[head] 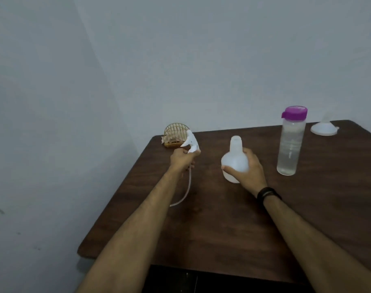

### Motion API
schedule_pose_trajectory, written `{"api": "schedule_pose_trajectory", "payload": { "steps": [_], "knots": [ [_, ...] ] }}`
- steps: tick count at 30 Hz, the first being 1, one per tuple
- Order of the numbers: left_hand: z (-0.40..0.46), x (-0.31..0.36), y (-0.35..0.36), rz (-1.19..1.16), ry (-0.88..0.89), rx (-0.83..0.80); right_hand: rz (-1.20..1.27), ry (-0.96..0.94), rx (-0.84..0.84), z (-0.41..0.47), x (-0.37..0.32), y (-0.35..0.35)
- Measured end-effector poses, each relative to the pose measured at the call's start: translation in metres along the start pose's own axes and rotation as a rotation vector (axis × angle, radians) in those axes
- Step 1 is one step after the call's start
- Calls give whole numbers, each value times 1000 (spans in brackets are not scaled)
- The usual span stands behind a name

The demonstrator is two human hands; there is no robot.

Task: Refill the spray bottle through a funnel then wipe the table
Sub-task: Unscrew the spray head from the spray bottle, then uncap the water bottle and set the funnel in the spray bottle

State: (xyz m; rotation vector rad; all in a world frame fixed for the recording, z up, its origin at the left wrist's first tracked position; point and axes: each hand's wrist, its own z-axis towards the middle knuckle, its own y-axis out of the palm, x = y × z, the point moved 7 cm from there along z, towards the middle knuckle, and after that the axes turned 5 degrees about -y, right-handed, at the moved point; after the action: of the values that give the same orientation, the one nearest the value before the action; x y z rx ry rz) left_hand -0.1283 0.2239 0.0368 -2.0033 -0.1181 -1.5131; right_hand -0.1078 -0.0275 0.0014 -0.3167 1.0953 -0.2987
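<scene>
White plastic is in both hands. Left hand (183, 158) grips the detached spray head (43, 144), nozzle up, above the far-left part of the tabletop (222, 225); its thin dip tube (185, 194) hangs down and curves toward the near left. Right hand (249, 170) is wrapped around the body of the translucent spray bottle (235, 159), which stands upright on the tabletop with its neck uncapped; the fingers hide the bottle's right side. A dark band (268, 192) circles the right wrist.

Right of the spray bottle stands a clear water bottle (291, 142) with a purple lid. A white funnel (324, 127) sits wide end down at the far right; its spout blurs into the wall. A gold wire holder (174, 135) at the far-left corner contains something pale, hard to identify.

Dark brown wood-grain surface; plain grey-white walls (180, 60) behind.
</scene>
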Motion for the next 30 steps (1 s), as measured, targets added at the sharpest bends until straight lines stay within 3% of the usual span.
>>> {"api": "schedule_pose_trajectory", "payload": {
  "steps": [5, 13, 22, 26, 30],
  "knots": [
    [9, -35, 11, 247, -88, 26, -5, 12, 11, 0, -1, -2],
    [0, -22, 11, 426, -19, 184, 41, 27, 16, 2, 1, -1],
    [-53, 12, 21, 365, 355, 433, 49, 26, 51, -4, -1, -5],
    [-106, 26, 50, 198, 739, 429, 36, 24, 66, -12, 2, -11],
    [-149, 21, 87, 196, 952, 384, 20, -13, 139, -24, 4, -33]
  ]
}}
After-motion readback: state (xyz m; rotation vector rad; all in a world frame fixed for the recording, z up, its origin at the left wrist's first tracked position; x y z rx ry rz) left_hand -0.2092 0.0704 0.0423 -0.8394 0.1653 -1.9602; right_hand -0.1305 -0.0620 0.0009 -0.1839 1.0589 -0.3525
